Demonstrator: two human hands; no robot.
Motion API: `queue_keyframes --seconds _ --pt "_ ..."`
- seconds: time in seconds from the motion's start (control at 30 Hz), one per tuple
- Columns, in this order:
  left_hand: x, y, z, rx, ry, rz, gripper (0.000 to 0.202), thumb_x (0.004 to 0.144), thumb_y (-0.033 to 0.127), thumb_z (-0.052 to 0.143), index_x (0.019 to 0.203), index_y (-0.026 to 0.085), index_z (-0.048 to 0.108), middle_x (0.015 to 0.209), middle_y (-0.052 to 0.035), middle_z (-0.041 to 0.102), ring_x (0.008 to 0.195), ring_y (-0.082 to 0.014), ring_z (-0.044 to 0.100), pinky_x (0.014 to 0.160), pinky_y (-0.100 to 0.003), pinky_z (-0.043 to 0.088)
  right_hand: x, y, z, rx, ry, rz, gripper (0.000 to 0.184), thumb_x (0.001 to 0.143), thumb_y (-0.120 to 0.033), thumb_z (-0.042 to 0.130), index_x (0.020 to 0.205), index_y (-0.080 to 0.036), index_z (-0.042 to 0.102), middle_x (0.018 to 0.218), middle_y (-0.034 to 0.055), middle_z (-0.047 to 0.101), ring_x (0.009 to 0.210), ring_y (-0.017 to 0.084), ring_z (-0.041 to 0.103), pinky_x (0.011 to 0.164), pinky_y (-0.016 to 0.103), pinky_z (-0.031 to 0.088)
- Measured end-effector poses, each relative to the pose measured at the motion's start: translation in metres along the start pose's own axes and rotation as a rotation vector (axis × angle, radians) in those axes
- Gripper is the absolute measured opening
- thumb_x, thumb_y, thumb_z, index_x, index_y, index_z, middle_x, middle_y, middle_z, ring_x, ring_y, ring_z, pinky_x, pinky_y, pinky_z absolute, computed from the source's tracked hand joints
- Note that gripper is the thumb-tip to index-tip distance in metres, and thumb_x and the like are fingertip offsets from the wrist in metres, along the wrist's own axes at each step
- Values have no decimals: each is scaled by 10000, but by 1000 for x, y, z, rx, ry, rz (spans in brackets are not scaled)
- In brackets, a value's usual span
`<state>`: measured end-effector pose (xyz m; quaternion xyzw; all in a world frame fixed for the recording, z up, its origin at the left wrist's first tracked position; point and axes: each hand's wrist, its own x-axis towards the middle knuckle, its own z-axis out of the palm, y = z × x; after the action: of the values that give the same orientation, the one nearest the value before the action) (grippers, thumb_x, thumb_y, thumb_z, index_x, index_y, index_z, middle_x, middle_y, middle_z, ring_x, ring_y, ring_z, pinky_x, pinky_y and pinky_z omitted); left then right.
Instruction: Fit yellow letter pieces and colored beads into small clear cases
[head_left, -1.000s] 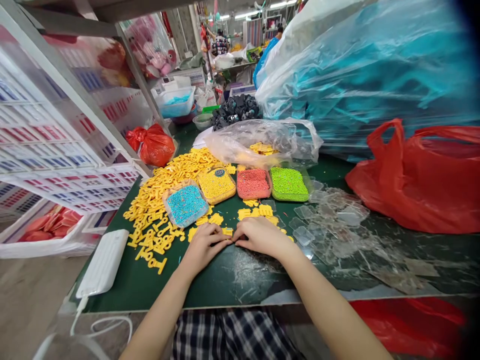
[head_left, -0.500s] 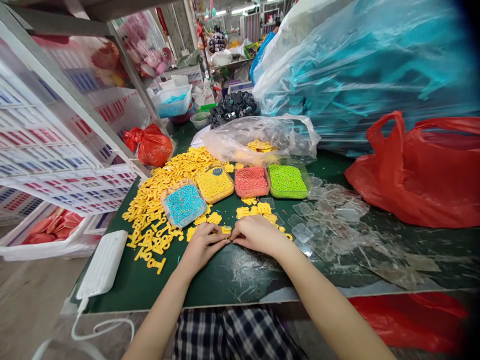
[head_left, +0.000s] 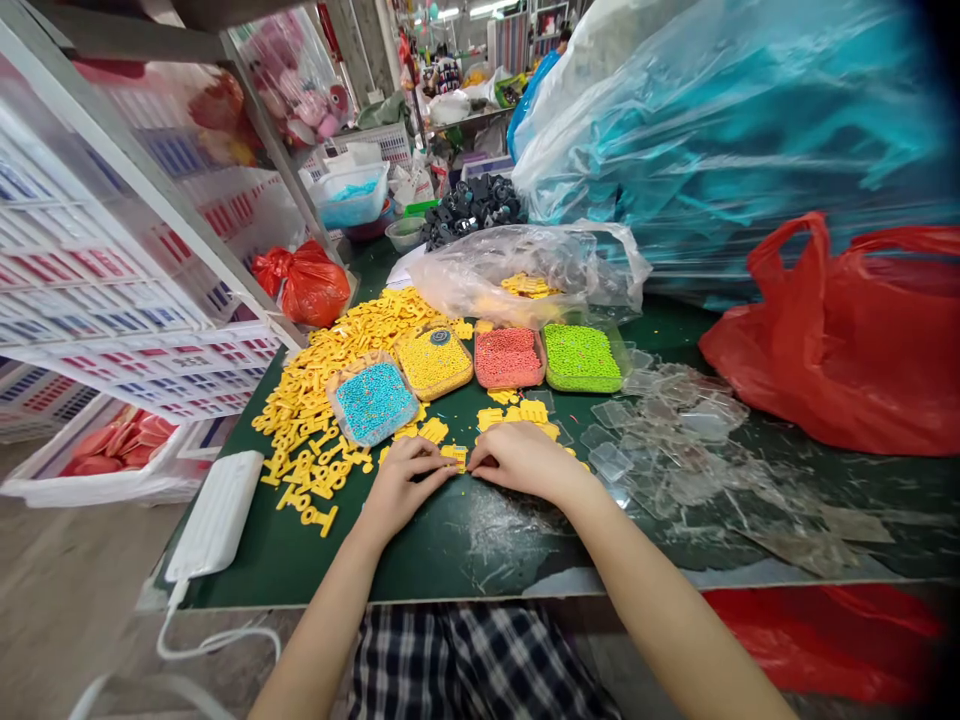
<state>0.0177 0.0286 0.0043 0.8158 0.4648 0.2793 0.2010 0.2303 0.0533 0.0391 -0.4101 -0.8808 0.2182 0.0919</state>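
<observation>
My left hand point(head_left: 405, 478) and my right hand point(head_left: 525, 462) rest side by side on the green table point(head_left: 465, 550), fingers curled. Both pinch a small yellow plastic piece point(head_left: 454, 455) lying between their fingertips. Just beyond them stand trays of beads: blue point(head_left: 373, 400), yellow point(head_left: 433, 362), pink point(head_left: 508, 357) and green point(head_left: 581, 357). A heap of yellow plastic pieces point(head_left: 330, 370) spreads to the left, and a few more yellow pieces point(head_left: 517, 413) lie behind my right hand.
Clear plastic lids point(head_left: 667, 440) are scattered to the right. Red bags point(head_left: 847, 340) point(head_left: 304, 285), a clear bag with yellow parts point(head_left: 525, 275), black parts point(head_left: 472, 208), a big blue-filled plastic sack point(head_left: 735, 130), a white device with cable point(head_left: 217, 515), and shelving point(head_left: 112, 250) on the left surround the table.
The view has shifted slightly. Both hands stay together on the small yellow piece, moved a little farther from the table's edge.
</observation>
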Motion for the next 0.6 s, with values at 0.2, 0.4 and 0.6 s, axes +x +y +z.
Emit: queue_keyframes --seconds 0.2,0.4,0.6 --pt "-5 7 -1 5 -194 84 262 862 486 585 904 301 766 858 -31 643 840 -180 543 784 -324 400 0 -2 -2 -17 -11 6 135 799 -182 666 848 -267 760 812 2 736 775 178 644 612 253 356" --pt "-7 11 -7 -51 -256 90 296 853 511 575 889 289 768 833 -28 625 840 -177 538 784 -313 392 -1 -2 -4 -12 -16 6 140 805 -178 666 867 -262 760 825 4 739 790 180 647 619 257 361" --pt "-7 12 -8 -53 -332 98 280 830 514 601 858 296 774 807 -18 620 816 -169 532 772 -305 371 -1 -2 -6 -7 -11 13 132 799 -172 678 862 -253 761 842 11 741 806 190 651 638 264 386"
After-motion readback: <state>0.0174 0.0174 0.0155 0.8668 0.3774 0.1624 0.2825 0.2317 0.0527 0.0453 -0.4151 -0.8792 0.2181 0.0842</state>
